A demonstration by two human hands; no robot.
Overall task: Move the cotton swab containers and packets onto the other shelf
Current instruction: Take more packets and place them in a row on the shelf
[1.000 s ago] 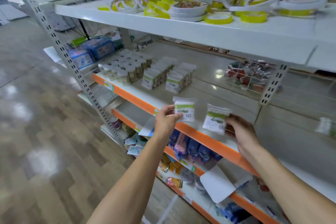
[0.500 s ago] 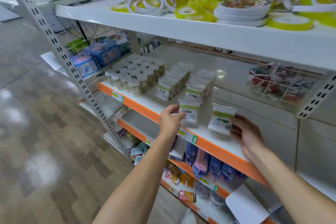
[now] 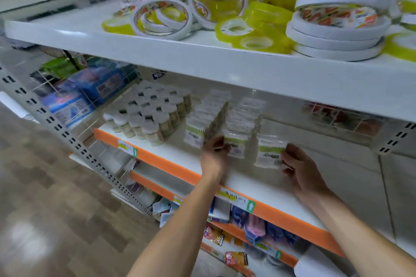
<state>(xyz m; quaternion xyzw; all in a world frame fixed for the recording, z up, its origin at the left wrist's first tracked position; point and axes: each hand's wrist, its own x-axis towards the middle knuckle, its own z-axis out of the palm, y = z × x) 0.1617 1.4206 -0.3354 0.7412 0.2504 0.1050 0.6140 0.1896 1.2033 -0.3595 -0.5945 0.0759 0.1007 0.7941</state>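
In the head view, the left hand (image 3: pixel 215 153) pinches a cotton swab packet (image 3: pixel 235 145) at the front of a packet row (image 3: pixel 244 117) on the orange-edged shelf (image 3: pixel 157 159). The right hand (image 3: pixel 299 168) holds a second packet (image 3: pixel 270 154) upright just beside it. The swab containers (image 3: pixel 150 114) stand left of the rows.

Glossy clear plastic is showing on the packet (image 3: pixel 269 153) pinched in the right hand (image 3: pixel 301 171) and the packet (image 3: pixel 235 145) at the left hand (image 3: pixel 213 153). Beneath both grips, smooth white painted shelf (image 3: pixel 258 186) is gleaming faintly.
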